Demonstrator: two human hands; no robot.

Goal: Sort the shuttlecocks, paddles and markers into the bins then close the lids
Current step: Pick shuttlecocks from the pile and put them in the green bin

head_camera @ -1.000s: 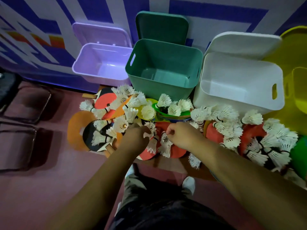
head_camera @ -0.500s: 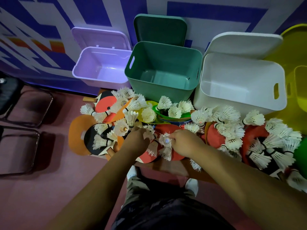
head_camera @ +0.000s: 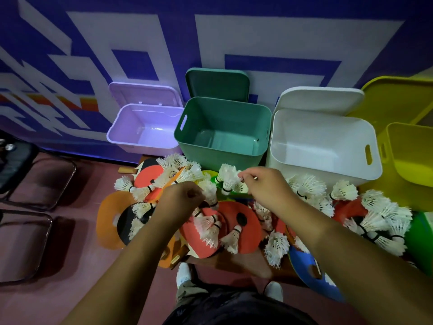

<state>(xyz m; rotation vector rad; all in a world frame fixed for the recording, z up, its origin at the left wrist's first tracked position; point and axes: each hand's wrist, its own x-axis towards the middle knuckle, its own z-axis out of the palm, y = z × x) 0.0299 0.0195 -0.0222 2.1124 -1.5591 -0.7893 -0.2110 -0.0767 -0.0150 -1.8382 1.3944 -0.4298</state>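
Several white shuttlecocks point(head_camera: 307, 186) lie heaped over red paddles point(head_camera: 243, 221), orange paddles point(head_camera: 106, 219) and flat coloured markers point(head_camera: 309, 268) on a low surface. My left hand point(head_camera: 181, 198) is curled around a shuttlecock point(head_camera: 209, 192) at the pile's middle. My right hand point(head_camera: 264, 184) pinches a shuttlecock point(head_camera: 228, 177) lifted just in front of the green bin point(head_camera: 222, 106). Behind the pile stand the purple bin point(head_camera: 145, 109), the green bin and the white bin point(head_camera: 323, 116), all open and empty, with lids propped up behind them.
A yellow bin point(head_camera: 410, 151) with its lid stands at the far right, and a green object point(head_camera: 419, 242) sits below it. Dark metal chair frames point(head_camera: 35, 184) stand at the left on the red floor. My white shoes point(head_camera: 185, 275) show under the pile's front edge.
Both hands have risen from the pile toward the bins, each now carrying a shuttlecock. The camera has tilted up, showing more of the wall.
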